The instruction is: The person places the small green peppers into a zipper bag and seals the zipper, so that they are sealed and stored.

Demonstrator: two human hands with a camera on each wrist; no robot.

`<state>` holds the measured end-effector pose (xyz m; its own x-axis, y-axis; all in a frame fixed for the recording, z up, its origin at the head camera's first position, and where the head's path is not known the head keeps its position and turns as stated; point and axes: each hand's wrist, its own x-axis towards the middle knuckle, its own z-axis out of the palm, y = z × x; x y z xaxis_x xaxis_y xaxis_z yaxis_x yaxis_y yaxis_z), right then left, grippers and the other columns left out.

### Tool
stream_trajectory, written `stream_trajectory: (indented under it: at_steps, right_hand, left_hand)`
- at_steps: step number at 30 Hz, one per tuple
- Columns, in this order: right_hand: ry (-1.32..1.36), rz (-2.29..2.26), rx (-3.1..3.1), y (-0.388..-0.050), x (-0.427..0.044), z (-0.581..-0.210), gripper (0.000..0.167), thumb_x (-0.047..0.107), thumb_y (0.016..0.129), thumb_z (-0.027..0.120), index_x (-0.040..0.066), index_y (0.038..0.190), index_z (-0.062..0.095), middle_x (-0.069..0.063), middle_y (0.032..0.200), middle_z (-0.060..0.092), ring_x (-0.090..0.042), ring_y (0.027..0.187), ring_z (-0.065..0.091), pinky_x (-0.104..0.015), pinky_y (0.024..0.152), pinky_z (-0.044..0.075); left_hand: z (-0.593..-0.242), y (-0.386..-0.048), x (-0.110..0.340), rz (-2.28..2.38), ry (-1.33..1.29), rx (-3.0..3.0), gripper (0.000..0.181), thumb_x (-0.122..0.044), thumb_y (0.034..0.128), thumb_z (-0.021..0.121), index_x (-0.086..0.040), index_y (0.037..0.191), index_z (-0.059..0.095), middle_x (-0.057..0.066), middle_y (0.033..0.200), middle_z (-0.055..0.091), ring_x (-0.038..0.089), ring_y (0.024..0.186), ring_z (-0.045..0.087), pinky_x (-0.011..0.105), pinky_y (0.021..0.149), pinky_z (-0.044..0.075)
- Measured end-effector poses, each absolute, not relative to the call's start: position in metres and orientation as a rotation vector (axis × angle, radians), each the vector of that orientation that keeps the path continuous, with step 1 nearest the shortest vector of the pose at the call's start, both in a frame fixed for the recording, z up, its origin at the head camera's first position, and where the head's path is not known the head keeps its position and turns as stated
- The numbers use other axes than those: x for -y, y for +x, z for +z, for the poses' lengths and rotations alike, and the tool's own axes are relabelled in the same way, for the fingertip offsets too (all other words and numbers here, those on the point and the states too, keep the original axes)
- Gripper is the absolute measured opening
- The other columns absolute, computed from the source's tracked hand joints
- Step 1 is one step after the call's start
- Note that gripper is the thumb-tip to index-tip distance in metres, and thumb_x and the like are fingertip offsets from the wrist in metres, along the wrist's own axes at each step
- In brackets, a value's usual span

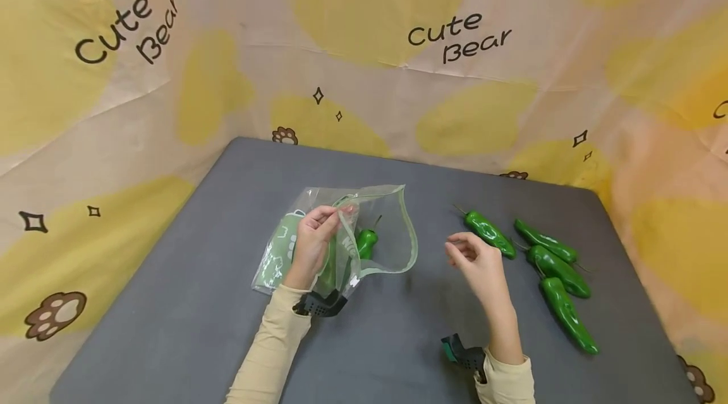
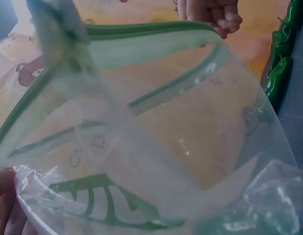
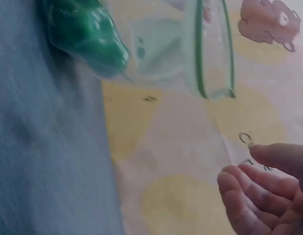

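here, four loose peppers (image 1: 557,270), one held bag (image 1: 392,233)

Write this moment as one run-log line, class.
left hand: pinches green-rimmed bag | right hand: holds nothing | green-rimmed bag: mouth open, pepper inside | loose peppers: four on table

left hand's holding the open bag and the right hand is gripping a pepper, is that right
Not quite: the right hand is empty, as the right wrist view shows. The left hand is indeed holding the open bag.
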<state>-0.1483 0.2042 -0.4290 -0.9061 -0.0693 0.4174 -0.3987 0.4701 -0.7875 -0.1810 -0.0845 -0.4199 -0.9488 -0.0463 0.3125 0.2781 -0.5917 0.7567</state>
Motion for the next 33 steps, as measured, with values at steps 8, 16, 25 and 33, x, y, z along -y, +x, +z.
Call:
stream_trajectory:
  at_steps: [8,16,25,33]
  right_hand:
    - [0.131,1.219,2.568,-0.164,-0.285,-0.492,0.03,0.035,0.083,0.063,0.018,0.107,0.061,0.003,0.091,0.064,-0.011,0.077,0.06,-0.029,0.057,0.051]
    - [-0.153,0.939,2.617,-0.17,-0.334,-0.495,0.037,0.047,0.08,0.061,0.025,0.11,0.058,0.007,0.102,0.059,-0.011,0.091,0.054,-0.029,0.064,0.049]
    - [-0.607,0.997,2.554,-0.125,-0.319,-0.412,0.034,0.024,0.083,0.065,-0.005,0.101,0.058,-0.019,0.09,0.061,-0.028,0.082,0.054,-0.048,0.071,0.044]
    - [-0.738,1.017,2.707,-0.116,-0.332,-0.42,0.048,0.023,0.083,0.064,-0.012,0.112,0.049,-0.032,0.111,0.049,-0.045,0.102,0.041,-0.055,0.088,0.034]
  left_hand:
    - [-0.436,-0.187,0.084,-2.566,-0.464,1.317,0.008,-0.009,0.0797,0.067,-0.005,0.086,0.065,0.011,0.091,0.066,0.017,0.084,0.063,0.024,0.076,0.05]
    - [-0.429,-0.183,0.078,-2.608,-0.417,1.253,0.004,-0.007,0.0816,0.065,-0.007,0.085,0.066,0.007,0.087,0.065,0.013,0.081,0.062,0.02,0.074,0.05]
    - [-0.413,-0.183,0.082,-2.655,-0.331,1.284,0.033,0.016,0.0845,0.045,-0.009,0.079,0.065,0.004,0.082,0.066,0.012,0.077,0.063,0.021,0.073,0.05]
    - [-0.425,-0.187,0.088,-2.603,-0.409,1.324,0.005,-0.006,0.0798,0.066,-0.01,0.083,0.066,0.004,0.084,0.066,0.011,0.077,0.063,0.022,0.074,0.05]
